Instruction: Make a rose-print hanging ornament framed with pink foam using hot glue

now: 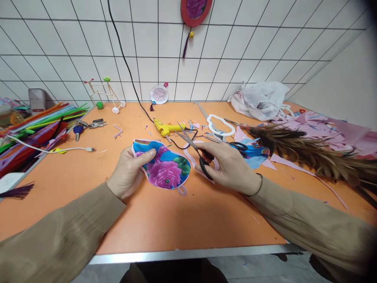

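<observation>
My left hand pinches the left edge of a rounded piece of floral fabric, blue with a big magenta flower and a pale border. A small lilac loop shows at its lower edge. Black-handled scissors are in my right hand, their blades apart and pointing up and left, clear of the fabric. Just beyond the fabric lies a yellow glue gun with a black cord. A pale pink curved outline lies partly hidden behind the scissors and my right hand.
Past my right hand lie a white cloud-shaped frame, a second pair of scissors and blue fabric scraps. Brown feathers spread along the right. Colourful pipe cleaners, keys and a white cable are at left.
</observation>
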The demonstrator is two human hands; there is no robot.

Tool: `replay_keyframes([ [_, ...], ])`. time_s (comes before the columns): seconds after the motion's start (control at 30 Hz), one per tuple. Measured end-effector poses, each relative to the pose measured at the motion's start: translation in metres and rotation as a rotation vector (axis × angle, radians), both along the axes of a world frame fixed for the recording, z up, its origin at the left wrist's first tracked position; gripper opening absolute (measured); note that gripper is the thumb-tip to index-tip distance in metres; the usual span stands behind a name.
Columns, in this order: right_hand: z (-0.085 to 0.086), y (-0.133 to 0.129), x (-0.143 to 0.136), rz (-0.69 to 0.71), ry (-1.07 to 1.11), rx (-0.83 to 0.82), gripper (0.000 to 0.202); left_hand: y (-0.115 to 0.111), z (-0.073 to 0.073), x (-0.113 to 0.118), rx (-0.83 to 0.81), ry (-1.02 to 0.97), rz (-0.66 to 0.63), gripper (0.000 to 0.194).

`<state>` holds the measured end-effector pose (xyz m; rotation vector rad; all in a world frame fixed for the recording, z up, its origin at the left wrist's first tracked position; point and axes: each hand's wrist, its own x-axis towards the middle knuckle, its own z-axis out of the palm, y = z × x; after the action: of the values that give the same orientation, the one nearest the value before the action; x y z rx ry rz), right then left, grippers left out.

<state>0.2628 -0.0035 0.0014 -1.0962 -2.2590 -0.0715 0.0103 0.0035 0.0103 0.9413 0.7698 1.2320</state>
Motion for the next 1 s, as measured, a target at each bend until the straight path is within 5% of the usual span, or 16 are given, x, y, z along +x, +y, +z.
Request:
replay_keyframes([
  [0.53, 0.004, 0.012, 0.011, -0.191, 0.279, -0.147, 0.027, 0.001, 0.005, 0.001, -0.13, -0.007, 0.117, 0.034],
  [0.73, 0.0, 0.022, 0.015, -0.225, 0.2, -0.212, 0.028, 0.005, 0.003, -0.001, -0.176, 0.017, 0.19, 0.034],
  [1.0, 0.011, 0.04, 0.034, -0.519, 0.155, -0.305, 0.026, 0.004, 0.003, -0.003, -0.203, 0.044, 0.152, 0.031],
])
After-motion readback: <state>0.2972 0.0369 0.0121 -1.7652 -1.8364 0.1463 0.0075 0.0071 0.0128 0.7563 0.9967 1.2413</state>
